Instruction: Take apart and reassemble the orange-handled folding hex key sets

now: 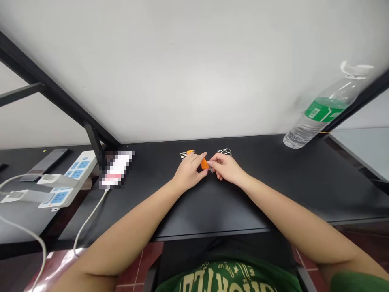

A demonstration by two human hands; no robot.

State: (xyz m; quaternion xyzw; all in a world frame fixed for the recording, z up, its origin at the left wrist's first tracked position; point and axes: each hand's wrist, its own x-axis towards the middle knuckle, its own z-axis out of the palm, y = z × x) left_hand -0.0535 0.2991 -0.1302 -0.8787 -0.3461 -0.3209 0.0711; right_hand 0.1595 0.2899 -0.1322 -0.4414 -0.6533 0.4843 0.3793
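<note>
At the middle of the black desk, my left hand point(192, 169) is closed around a small orange plastic holder point(204, 164). My right hand point(225, 167) pinches at the holder's right side, its fingertips around a thin silver hex key point(212, 170) that is mostly hidden. Just behind the left fingers lies another orange piece point(190, 152) with several silver rods point(183, 155) sticking out to its left. Several loose bent metal keys point(225, 151) lie in a small heap right behind my right hand, partly covered by it.
A phone point(118, 168) with a white charging cable point(91, 217) lies to the left. Beyond it are a white power strip point(71, 178) with plugged-in adapters and a grey flat device point(45, 164). A tall water bottle point(326, 109) stands at the back right, near the black frame point(60, 91) and wall.
</note>
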